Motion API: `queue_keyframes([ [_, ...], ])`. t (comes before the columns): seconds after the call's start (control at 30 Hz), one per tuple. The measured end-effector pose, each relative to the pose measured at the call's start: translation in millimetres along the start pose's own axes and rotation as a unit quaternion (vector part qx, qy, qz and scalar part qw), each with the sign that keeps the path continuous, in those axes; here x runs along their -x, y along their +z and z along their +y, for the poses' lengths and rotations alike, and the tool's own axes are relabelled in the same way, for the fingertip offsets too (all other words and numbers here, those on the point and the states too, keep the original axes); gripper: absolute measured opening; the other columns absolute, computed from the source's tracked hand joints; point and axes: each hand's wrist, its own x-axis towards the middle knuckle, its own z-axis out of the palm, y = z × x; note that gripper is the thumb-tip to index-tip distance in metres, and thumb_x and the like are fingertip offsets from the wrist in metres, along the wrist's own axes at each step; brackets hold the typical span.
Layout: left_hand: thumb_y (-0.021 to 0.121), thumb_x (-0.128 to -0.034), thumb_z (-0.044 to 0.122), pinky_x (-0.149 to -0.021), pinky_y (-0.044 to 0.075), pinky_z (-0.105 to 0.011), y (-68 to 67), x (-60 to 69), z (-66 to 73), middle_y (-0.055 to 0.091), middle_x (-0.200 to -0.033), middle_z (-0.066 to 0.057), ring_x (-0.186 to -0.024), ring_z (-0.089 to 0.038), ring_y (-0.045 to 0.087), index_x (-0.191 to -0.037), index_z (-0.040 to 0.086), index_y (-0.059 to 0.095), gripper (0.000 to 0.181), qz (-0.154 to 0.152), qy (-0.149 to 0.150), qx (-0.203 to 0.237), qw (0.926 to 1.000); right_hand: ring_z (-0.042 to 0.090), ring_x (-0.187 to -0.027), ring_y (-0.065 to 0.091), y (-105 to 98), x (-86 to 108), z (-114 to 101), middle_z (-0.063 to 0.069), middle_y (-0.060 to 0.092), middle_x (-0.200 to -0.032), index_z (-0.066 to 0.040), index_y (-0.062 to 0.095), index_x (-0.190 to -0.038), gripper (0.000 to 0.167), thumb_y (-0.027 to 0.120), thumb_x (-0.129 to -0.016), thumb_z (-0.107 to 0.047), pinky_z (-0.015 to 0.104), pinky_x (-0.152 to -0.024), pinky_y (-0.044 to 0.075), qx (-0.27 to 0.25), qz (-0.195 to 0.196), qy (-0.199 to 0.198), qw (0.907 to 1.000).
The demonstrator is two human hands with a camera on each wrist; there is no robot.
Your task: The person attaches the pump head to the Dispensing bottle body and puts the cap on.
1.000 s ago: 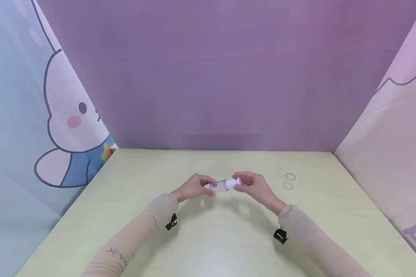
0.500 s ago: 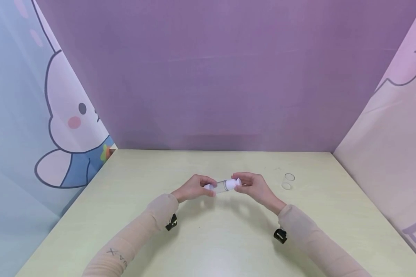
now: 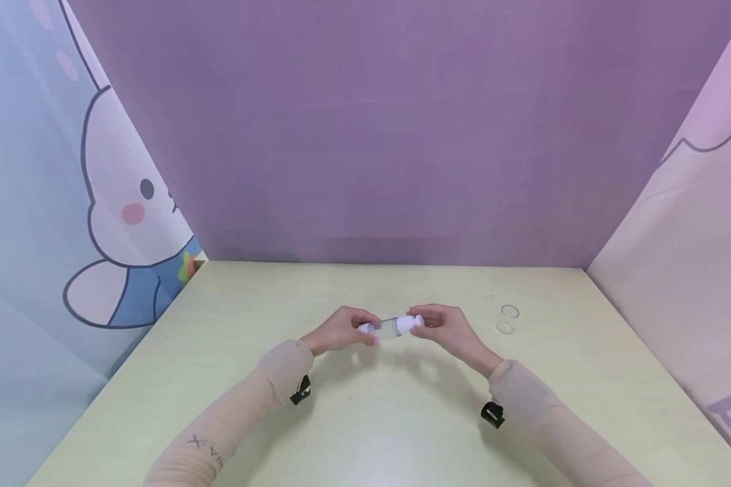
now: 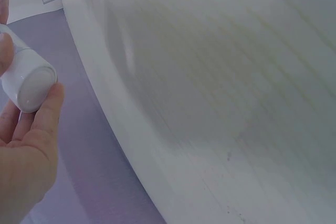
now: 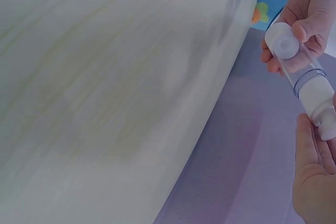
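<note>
And here's the small bottle (image 3: pixel 387 329), held off the counter (image 3: pixel 378 419) directly between two hands, its long axis running nearly side to side, with just a slight slant! The left hand (image 3: pixel 340 330) grips the white base (image 4: pixel 37 87), while the right hand (image 3: pixel 447 328) pinches the white pump top (image 5: pixel 317 94) at the opposite end, so the two grips face each other along that axis and the clear middle shows between them. That's the line any twist or pull would turn on, I'd judge. Off beyond the right hand, and nearer to it than to the left, there's a clear cylinder (image 3: pixel 507 319) on the counter, apparently upright, well inside the right edge. The back edge, against the purple panel (image 3: pixel 365 135), lies beyond both hands, so the generous room is on the near side, a broad stretch of surface between the forearms.
</note>
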Motion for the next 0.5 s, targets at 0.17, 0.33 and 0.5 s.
queue_keyframes([
  [0.17,0.075,-0.0744,0.017,-0.087,0.045,-0.036,-0.4,-1.1,0.9,0.064,-0.113,-0.004,-0.098,-0.017,0.057,-0.111,0.009,0.065,0.039,-0.001,0.004,0.001,1.0,0.024,-0.101,0.062,-0.6,1.6,-3.5,0.018,0.062,-0.116,-0.001,0.061,-0.116,0.038,0.069,-0.08,-0.01,0.032,-0.082,0.051,0.012,0.007,0.007,0.9999],
  [0.33,0.076,-0.0741,0.018,-0.087,0.045,-0.036,-0.6,-1.5,2.0,0.064,-0.113,-0.004,-0.098,-0.017,0.057,-0.111,0.01,0.065,0.039,-0.001,0.003,-0.001,1.0,0.023,-0.1,0.063,-1.0,2.5,-5.0,0.017,0.063,-0.114,-0.002,0.062,-0.115,0.037,0.07,-0.08,-0.014,0.032,-0.082,0.051,0.02,0.015,0.015,0.9996],
  [0.5,0.076,-0.0744,0.018,-0.087,0.044,-0.035,-0.8,-0.9,3.4,0.064,-0.112,-0.002,-0.097,-0.016,0.057,-0.11,0.013,0.066,0.037,0.0,0.003,-0.004,1.0,0.023,-0.097,0.064,-0.8,2.4,-4.7,0.017,0.064,-0.112,-0.002,0.063,-0.113,0.036,0.071,-0.08,-0.015,0.033,-0.081,0.051,0.025,0.026,0.02,0.9992],
])
